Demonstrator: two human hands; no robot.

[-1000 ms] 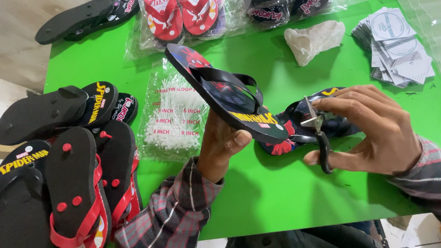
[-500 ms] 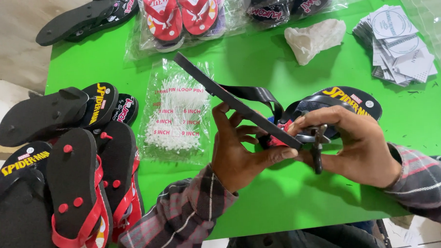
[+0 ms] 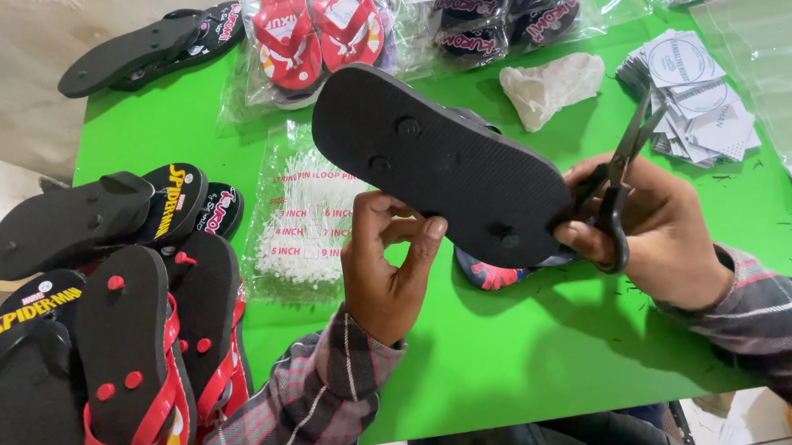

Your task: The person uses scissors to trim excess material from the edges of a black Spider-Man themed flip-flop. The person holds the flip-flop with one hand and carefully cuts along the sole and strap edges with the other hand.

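My left hand (image 3: 384,267) holds a black flip-flop (image 3: 438,164) turned sole-up above the green table (image 3: 523,350), fingers pinching its near edge. My right hand (image 3: 660,231) steadies the heel end with the thumb while gripping black scissors (image 3: 618,184), whose blades point up and away. A second flip-flop (image 3: 494,273) with a red and blue print lies on the table under the held one, mostly hidden.
A clear bag of white plastic loop pins (image 3: 304,221) lies left of my hands. Piled black and red flip-flops (image 3: 110,320) crowd the left edge. Bagged flip-flops (image 3: 319,28) line the back. A crumpled plastic bag (image 3: 549,85) and a stack of paper tags (image 3: 690,94) sit at right.
The flip-flop has been rotated from strap-side up, through edge-on, to sole-up. My right hand has risen to its heel end, and the scissors now point upward.
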